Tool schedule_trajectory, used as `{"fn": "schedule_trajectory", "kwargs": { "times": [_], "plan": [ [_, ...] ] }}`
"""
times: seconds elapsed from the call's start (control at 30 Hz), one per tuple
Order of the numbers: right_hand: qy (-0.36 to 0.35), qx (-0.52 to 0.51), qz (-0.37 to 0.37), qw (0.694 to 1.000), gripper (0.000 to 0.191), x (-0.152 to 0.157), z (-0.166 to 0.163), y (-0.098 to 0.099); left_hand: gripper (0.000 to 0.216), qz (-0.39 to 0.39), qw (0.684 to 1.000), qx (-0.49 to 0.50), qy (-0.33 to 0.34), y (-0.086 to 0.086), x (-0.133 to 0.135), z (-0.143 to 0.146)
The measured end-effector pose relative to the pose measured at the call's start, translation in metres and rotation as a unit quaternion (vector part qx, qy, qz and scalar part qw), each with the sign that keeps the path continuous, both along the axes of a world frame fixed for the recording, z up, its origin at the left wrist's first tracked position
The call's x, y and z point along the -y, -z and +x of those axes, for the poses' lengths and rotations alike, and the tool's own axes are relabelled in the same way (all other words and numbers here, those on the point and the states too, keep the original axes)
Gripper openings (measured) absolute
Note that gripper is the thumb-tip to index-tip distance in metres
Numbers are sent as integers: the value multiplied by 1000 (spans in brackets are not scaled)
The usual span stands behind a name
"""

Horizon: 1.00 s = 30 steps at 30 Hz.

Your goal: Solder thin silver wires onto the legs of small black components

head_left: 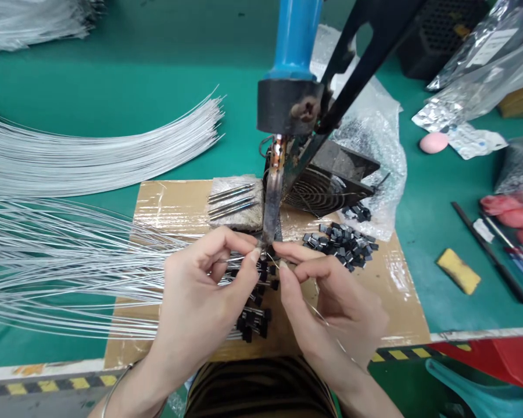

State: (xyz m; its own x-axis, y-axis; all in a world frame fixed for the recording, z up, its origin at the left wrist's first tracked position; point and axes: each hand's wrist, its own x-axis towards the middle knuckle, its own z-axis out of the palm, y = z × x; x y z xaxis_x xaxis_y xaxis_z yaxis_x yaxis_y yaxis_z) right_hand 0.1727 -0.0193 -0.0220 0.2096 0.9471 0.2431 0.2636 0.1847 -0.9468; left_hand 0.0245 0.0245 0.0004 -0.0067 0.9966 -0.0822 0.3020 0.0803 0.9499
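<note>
A soldering iron (273, 203) with a blue handle (297, 40) is clamped tip-down in a black stand (370, 52). Just left of its tip, my left hand (203, 290) is closed in a pinch on what looks like the end of a thin white wire; the fingers mostly cover it. My right hand (331, 302) pinches a thin strand of solder wire (318, 313), which reaches the tip and trails down over the palm. Below the fingers lie wires with black connectors (255, 319), partly hidden by my left hand.
Loose black connectors (346, 244) lie in a pile on the cardboard (396, 302). A fan (326, 188) stands behind the iron, beside a pad (233, 217) with several metal tips. Bundles of white wires (113, 157) cover the left. A yellow sponge (457, 271) lies right.
</note>
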Motion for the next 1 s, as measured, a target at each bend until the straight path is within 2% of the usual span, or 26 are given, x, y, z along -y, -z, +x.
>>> {"fn": "schedule_trajectory", "kwargs": {
  "times": [1.0],
  "plan": [
    [23, 56, 42, 997, 20, -2, -3, 0, 9, -13, 1000, -10, 11, -2, 3, -1]
  ]
}}
